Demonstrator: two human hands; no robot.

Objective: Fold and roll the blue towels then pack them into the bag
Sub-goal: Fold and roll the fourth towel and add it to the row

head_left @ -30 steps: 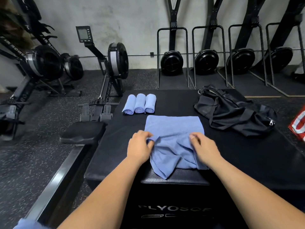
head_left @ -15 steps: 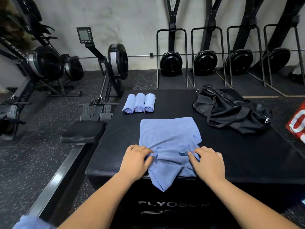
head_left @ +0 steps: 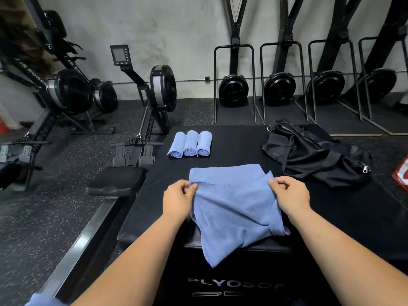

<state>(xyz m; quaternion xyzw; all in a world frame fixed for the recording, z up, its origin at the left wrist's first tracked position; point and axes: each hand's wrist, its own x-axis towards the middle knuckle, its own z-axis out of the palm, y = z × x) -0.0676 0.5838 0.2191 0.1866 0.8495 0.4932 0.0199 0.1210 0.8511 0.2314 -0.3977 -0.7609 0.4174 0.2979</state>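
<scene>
Your left hand (head_left: 178,200) and right hand (head_left: 291,195) were bare, as were your left forearm (head_left: 136,257) and right forearm (head_left: 335,250), uncovered down to the frame's lower edge; the thumbnails looked short and plain.

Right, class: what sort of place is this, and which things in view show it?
Most likely a gym: a rowing machine, more flywheel machines stood upright behind, and a plyo box serving as worktop.

Left hand (head_left: 178,200) and right hand (head_left: 291,195) reach forward, apart, fingers (head_left: 192,186) curled in a pinch.
</scene>
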